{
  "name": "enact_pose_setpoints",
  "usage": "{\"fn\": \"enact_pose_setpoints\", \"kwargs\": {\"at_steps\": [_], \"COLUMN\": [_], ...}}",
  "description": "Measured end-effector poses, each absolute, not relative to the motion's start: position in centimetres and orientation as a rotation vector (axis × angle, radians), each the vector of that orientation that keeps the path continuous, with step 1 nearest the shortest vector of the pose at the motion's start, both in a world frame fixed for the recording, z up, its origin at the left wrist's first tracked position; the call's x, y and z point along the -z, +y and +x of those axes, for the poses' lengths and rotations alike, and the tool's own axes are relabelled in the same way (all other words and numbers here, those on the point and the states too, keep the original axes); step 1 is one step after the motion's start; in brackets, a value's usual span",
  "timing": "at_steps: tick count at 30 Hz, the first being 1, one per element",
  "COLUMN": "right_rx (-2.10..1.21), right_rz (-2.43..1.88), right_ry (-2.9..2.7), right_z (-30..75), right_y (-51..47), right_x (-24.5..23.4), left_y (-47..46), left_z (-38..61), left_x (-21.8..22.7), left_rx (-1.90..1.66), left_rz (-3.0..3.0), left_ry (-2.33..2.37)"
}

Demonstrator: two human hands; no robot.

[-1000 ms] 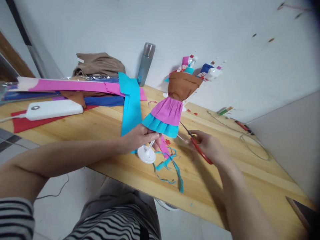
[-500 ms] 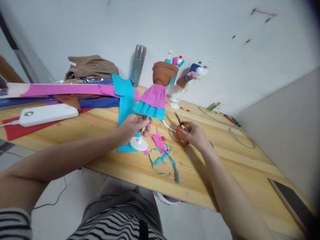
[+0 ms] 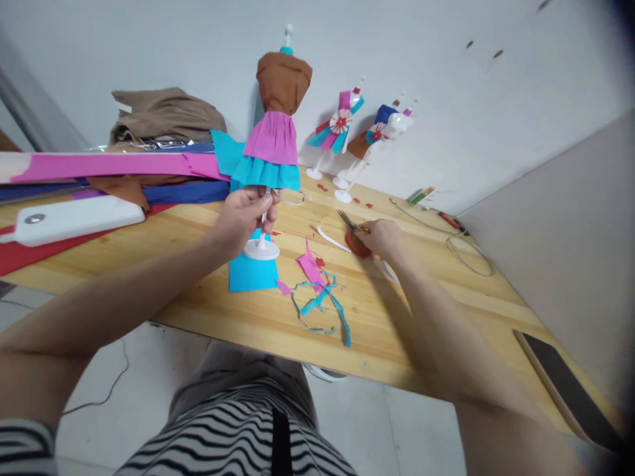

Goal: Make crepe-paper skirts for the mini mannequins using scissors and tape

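My left hand (image 3: 248, 221) is closed around the thin white pole of a small dress form (image 3: 282, 139), just above its round white base. The form stands nearly upright, dressed in a brown paper bodice and a pleated skirt, pink above and turquoise below. My right hand (image 3: 384, 239) is closed on the handles of a pair of scissors (image 3: 358, 243), low over the table, blades pointing away to the left. Between the hands lie a thin white strip (image 3: 332, 239), pink paper scraps (image 3: 311, 270) and curled turquoise trimmings (image 3: 342, 317).
Other dressed forms (image 3: 341, 125) stand by the wall. Paper rolls (image 3: 109, 166), brown cloth (image 3: 169, 114) and a white power bank (image 3: 82, 219) lie left. A turquoise sheet (image 3: 253, 274) lies near the front edge. A phone (image 3: 560, 380) and cable (image 3: 469, 261) are right.
The dress form has risen and moved left in my left hand, now more upright with its neck showing. My right hand has lowered the scissors toward the tabletop. The view has shifted slightly.
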State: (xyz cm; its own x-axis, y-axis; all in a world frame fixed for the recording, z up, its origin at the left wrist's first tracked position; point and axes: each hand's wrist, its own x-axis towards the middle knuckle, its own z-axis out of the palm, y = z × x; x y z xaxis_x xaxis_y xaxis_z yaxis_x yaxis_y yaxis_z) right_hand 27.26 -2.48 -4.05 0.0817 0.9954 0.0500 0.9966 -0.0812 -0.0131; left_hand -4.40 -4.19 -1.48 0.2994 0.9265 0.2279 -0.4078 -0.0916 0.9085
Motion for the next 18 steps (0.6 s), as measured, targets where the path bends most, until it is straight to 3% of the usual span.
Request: {"fn": "enact_pose_setpoints", "kwargs": {"at_steps": [18], "right_rx": [-0.159], "right_rz": [-2.192], "right_ry": [-1.913], "right_z": [31.1], "right_y": [-0.6], "right_x": [3.2], "left_y": [-4.5], "left_z": [-4.1], "left_x": [2.2], "left_rx": [-1.138], "left_rz": [1.186], "left_ry": [0.600]}}
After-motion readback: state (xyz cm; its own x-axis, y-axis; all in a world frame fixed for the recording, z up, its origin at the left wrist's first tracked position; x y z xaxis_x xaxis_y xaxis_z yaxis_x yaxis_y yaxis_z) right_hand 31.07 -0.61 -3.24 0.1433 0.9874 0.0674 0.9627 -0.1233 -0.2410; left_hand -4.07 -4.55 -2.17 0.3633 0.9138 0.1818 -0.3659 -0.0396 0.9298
